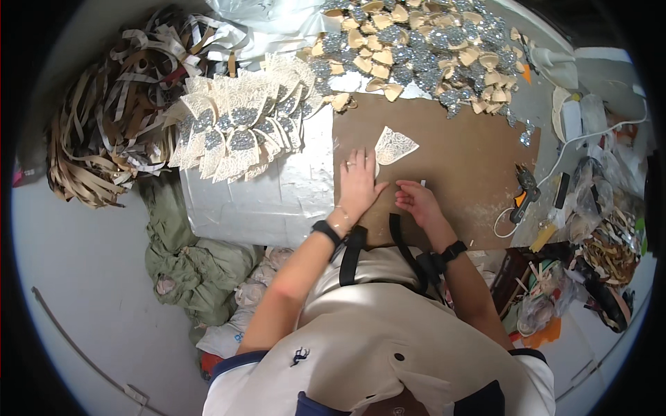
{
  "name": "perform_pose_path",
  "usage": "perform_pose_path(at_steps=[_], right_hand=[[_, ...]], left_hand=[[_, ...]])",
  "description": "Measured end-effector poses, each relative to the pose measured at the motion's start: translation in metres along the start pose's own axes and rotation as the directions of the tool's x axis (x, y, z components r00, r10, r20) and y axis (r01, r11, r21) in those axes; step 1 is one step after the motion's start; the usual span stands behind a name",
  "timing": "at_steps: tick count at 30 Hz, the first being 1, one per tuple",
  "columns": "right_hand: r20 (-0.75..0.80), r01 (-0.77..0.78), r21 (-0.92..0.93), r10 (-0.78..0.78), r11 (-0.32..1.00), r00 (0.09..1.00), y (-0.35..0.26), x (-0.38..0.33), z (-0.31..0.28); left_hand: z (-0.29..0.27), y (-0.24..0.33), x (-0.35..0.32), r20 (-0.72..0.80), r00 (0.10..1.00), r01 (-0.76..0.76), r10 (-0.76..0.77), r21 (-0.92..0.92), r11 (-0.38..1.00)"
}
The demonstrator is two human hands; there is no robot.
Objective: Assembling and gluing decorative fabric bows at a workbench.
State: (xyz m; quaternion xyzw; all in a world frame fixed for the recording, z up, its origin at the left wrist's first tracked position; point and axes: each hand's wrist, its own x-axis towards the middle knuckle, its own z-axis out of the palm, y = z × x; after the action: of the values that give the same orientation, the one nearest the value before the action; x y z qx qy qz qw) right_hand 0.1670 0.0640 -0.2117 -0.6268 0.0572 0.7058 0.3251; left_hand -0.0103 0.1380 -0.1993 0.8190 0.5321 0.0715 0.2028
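across the worktop lies a brown board (472, 180), the widest thing near the hands, with a silvery sheet (250, 211) to its left. beyond the sheet, at the far left, is a big heap of ribbon-like strips (114, 104) in tan, brown and white. a broad pile of glittery grey and beige bows (423, 59) covers the far edge, and a smaller cluster of cream lace bows with glitter middles (239, 135) sits on the sheet.

the left hand (359, 184) is palm down on the board, fingers stretched out and thumb spread away to the right; no grip shows. the right hand (416, 201) is just beside it, fingers loosely bent and part open, with nothing clearly held. a tiny pale sliver (423, 183) shows by its fingers, and i cannot tell whether they touch it. over to the right rests a black glue gun (526, 194), apart from both hands.

smaller again, a fan-shaped cream lace piece (397, 144) lies on the board, just at the left fingertips; whether they press its edge, i cannot tell. my reading is that this piece is being placed or steadied. the next move seems to call for getting a fingertip under its thin edge without creasing it.
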Motion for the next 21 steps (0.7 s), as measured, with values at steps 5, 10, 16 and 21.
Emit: perform_pose_path(at_steps=[5,10,16,21], right_hand=[[0.011,0.07,-0.086,-0.069,0.994,0.998,-0.002,-0.021,-0.018],[0.116,0.089,-0.097,-0.077,0.991,0.99,-0.014,-0.027,-0.012],[0.69,0.161,0.046,-0.148,0.986,0.709,-0.039,-0.048,0.03],[0.547,0.38,-0.087,-0.275,0.921,0.791,-0.057,-0.14,0.069]], left_hand=[[0.021,-0.009,0.01,0.185,0.98,0.042,-0.068,0.136,0.99],[-0.024,-0.03,0.017,0.473,0.872,0.35,-0.129,-0.417,0.839],[-0.101,0.01,-0.019,0.766,0.557,0.822,0.319,-0.563,-0.084],[-0.13,0.039,-0.065,0.644,0.76,0.595,0.086,-0.743,0.308]])
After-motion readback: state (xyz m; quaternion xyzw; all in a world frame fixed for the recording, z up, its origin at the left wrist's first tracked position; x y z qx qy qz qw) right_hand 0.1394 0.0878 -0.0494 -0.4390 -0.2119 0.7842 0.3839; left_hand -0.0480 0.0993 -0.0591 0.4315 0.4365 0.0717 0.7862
